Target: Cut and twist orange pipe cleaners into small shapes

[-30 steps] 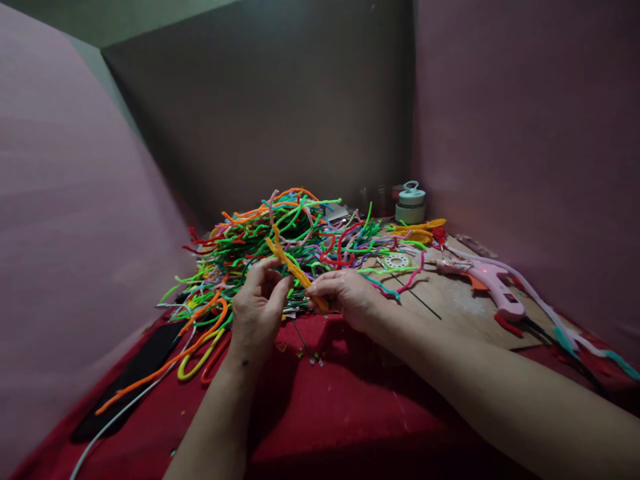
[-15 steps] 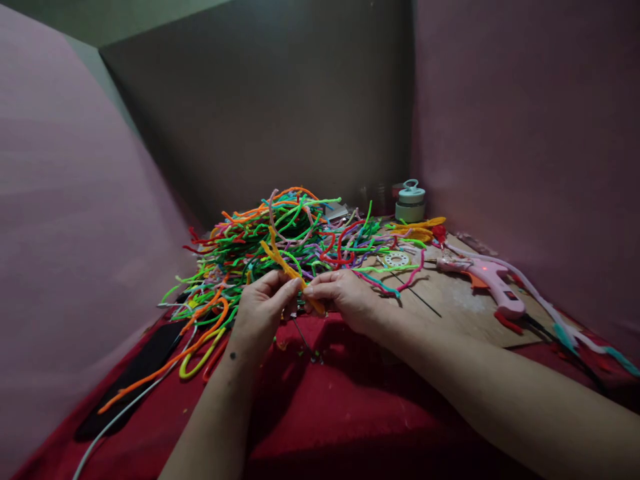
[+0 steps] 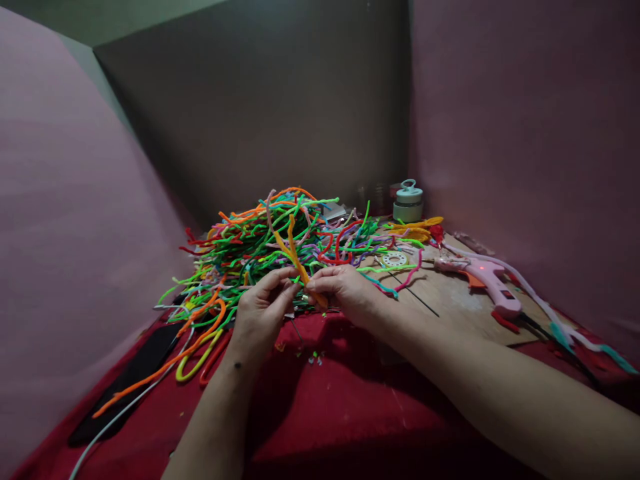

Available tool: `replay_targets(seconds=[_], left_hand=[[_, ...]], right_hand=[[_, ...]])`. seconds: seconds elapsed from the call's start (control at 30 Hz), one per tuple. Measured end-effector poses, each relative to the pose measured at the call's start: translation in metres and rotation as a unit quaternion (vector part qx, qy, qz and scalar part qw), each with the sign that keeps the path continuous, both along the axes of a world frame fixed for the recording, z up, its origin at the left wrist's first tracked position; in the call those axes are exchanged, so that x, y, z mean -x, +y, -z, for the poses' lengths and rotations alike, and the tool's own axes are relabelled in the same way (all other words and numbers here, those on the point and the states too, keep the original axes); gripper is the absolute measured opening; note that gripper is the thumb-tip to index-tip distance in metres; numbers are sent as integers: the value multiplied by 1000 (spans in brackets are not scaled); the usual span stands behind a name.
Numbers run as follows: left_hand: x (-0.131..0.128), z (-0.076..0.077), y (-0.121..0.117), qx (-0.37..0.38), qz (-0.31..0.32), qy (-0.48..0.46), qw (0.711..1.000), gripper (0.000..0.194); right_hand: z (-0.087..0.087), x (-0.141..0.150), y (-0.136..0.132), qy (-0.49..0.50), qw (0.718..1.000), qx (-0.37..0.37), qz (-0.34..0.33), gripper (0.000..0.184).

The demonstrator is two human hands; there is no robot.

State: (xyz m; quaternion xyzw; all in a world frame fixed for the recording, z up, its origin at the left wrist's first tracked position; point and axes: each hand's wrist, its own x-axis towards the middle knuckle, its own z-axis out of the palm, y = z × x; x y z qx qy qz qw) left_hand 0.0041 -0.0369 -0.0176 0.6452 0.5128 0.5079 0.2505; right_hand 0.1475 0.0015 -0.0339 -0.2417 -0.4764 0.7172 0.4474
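Observation:
Close together over the near edge of the pile are my left hand (image 3: 267, 303) and my right hand (image 3: 347, 292). A yellow-orange pipe cleaner (image 3: 299, 261), doubled into two prongs at the top, slants up between them. My right thumb and fingers pinch its lower part, and a short end sticks out below. My left thumb and index finger are drawn together right beside it, with a bit of green at their tips; what they grip is not clear. Behind the hands lies a large tangled pile of coloured pipe cleaners (image 3: 250, 243).
A pink glue gun (image 3: 493, 283) with a lit red light rests on a brown board (image 3: 450, 307) at right. A white ring-shaped disc (image 3: 395, 259) and a mint-green jar (image 3: 409, 203) stand beyond. At left, a black phone-like slab (image 3: 125, 387) and white cable (image 3: 115, 413) lie on red cloth (image 3: 340, 407).
The yellow-orange pipe cleaner has tilted more upright, with its prongs higher and further apart. My left fingertips have shifted slightly off it to the left. The right hand keeps its pinch.

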Motion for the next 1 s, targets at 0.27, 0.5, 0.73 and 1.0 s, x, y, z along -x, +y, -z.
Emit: replay_targets(seconds=[0.27, 0.5, 0.73, 1.0], left_hand=[[7, 5, 7, -162, -31, 173, 971, 23], [21, -1, 6, -278, -90, 407, 865, 13], [24, -23, 6, -229, 32, 453, 861, 15], [14, -49, 1, -6, 175, 363, 915, 14]], right_hand=[[0, 0, 0, 0, 1000, 2, -18, 5], [1, 0, -1, -42, 999, -25, -15, 7], [3, 0, 2, -48, 995, -68, -61, 9], [-2, -4, 4, -108, 987, -85, -87, 9]])
